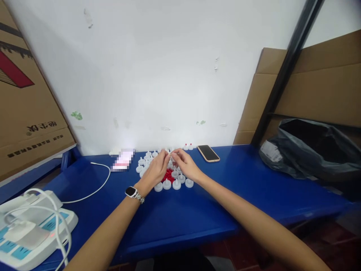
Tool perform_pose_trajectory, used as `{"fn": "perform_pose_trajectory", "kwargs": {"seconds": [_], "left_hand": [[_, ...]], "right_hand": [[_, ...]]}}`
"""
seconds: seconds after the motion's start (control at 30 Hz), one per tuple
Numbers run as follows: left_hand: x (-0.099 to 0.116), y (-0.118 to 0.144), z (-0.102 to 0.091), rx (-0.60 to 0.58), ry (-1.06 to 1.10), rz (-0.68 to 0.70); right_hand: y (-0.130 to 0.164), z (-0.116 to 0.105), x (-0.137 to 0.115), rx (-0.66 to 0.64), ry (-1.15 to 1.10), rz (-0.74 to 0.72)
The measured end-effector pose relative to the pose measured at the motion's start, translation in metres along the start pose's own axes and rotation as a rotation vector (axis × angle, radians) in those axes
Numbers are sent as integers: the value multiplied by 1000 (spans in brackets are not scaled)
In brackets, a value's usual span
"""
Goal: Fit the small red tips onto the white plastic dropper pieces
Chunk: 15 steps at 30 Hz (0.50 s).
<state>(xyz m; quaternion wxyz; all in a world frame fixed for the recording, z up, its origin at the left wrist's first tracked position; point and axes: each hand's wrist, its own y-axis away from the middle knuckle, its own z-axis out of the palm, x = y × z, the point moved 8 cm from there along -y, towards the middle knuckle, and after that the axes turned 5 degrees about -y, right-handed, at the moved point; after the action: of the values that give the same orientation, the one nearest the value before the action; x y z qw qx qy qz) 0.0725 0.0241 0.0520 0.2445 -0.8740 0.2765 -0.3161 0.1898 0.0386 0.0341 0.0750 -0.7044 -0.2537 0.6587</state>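
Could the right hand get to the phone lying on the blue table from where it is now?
Probably yes. The right hand sits among the white tea lights, and the phone lies face up just to its right near the wall. Only bare blue table lies between them, with nothing stacked on the phone.

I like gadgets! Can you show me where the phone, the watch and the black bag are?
phone (208, 153), head view, middle of its dark screen.
watch (131, 191), head view, its face, on the left wrist.
black bag (313, 148), head view, its crinkled front side.

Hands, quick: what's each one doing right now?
Left hand: fingers pinched over the small white pieces; what it grips cannot be told.
Right hand: same, pinched, contents unclear.
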Motion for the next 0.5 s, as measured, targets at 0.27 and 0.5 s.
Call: {"fn": "perform_pose_trajectory", "kwargs": {"seconds": [0.27, 0.5], "left_hand": [[19, 6, 7, 80, -147, 79], [43, 11, 16, -18, -232, 310]], "right_hand": [[16, 10, 1, 53, -132, 8], [24, -2, 6, 83, -32, 33]]}}
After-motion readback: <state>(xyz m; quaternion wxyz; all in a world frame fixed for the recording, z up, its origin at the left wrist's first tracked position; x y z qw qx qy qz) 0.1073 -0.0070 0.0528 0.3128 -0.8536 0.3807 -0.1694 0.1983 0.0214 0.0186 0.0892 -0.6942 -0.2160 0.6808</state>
